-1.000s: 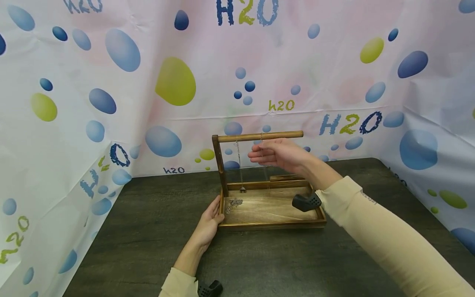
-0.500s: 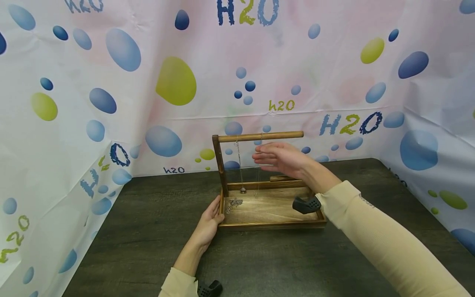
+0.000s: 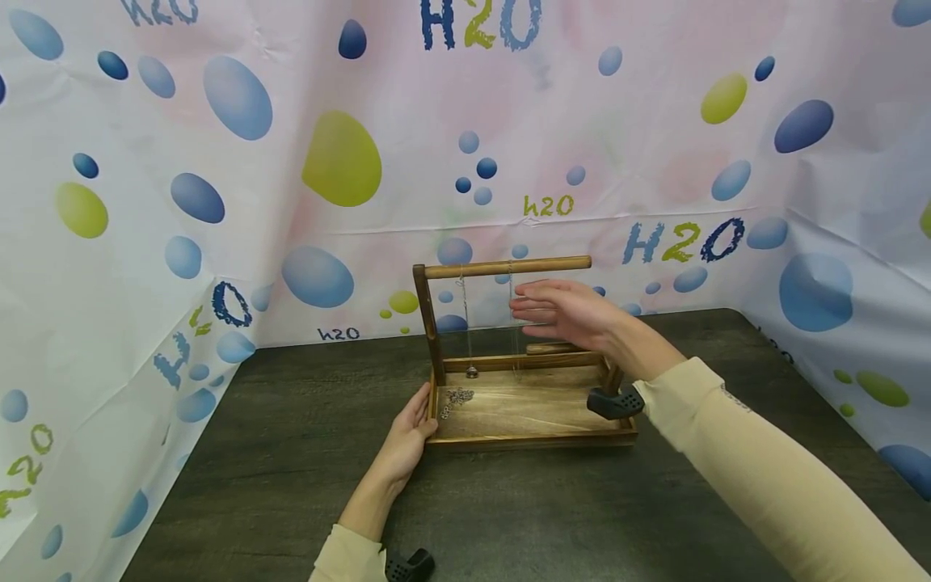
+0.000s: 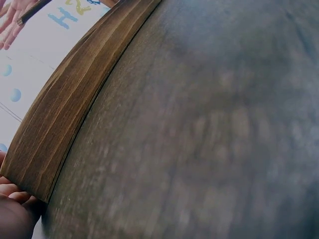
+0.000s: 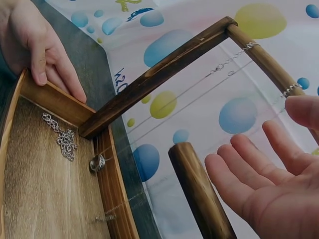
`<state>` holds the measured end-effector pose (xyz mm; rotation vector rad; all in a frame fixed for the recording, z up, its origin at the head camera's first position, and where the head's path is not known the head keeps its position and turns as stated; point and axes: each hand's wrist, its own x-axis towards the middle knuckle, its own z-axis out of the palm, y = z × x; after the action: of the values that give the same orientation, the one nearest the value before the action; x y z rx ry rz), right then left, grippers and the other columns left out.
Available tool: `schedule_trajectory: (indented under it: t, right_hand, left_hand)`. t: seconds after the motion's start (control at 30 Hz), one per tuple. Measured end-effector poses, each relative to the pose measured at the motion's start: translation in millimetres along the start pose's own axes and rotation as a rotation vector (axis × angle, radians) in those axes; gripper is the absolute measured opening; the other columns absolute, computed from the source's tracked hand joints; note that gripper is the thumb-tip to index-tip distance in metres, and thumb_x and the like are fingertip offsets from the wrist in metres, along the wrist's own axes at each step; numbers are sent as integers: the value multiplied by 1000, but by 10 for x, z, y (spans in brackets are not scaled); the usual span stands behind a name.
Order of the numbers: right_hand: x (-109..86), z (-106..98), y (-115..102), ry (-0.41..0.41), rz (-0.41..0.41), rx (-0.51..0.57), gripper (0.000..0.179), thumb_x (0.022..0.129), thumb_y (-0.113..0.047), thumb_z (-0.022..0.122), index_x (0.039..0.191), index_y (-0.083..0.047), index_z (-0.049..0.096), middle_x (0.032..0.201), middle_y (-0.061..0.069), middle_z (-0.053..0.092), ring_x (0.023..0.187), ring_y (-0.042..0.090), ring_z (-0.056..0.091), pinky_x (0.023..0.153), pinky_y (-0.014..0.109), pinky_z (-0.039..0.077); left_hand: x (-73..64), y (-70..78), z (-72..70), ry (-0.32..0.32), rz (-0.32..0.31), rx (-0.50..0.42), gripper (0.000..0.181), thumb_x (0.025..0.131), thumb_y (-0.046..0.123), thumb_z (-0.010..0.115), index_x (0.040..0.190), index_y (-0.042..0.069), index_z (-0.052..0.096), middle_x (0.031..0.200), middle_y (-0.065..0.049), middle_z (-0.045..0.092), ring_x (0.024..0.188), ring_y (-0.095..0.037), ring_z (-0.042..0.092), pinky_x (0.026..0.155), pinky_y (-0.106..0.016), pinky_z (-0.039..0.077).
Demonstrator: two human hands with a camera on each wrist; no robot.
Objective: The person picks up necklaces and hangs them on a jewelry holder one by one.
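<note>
Looks partly done: two hung, some left.
The right hand [image 3: 570, 315], fingers straight, holds nothing; at its 9 o'clock, a thin silver chain [image 3: 511, 283] hangs from a round brown wooden bar [image 3: 553, 264], then a silver chain with a bob [image 3: 472, 373]. The left hand [image 3: 405, 439] grips the brown wooden tray [image 3: 538, 441]; a silver chain heap [image 3: 458, 397] lies at 9 o'clock inside.

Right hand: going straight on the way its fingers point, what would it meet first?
The right hand would likely meet the nearer thin chain hanging from the upper wooden bar, though depth between them is unclear.
</note>
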<state>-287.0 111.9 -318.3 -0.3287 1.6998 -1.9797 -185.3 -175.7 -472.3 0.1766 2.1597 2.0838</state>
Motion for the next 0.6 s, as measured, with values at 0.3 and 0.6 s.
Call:
schedule_trajectory:
  t: [0.3, 0.6]
  right_hand:
    - [-123, -93, -23, -7, -3, 31, 54, 109, -17, 45, 155, 3, 28, 154, 26, 37, 141, 39, 38, 107, 44, 44]
    - [-220, 0, 26, -65, -5, 55, 46, 108, -16, 48, 147, 6, 39, 132, 19, 62, 116, 28, 65, 102, 46, 48]
  left_hand:
    - [0, -5, -12, 3, -1, 3, 64, 102, -8, 37, 160, -2, 9, 165, -24, 5, 151, -39, 5, 120, -53, 10]
    - [18, -14, -4, 13, -7, -4, 64, 102, -8, 37, 160, -3, 10, 165, -24, 6, 151, -38, 5, 120, -52, 10]
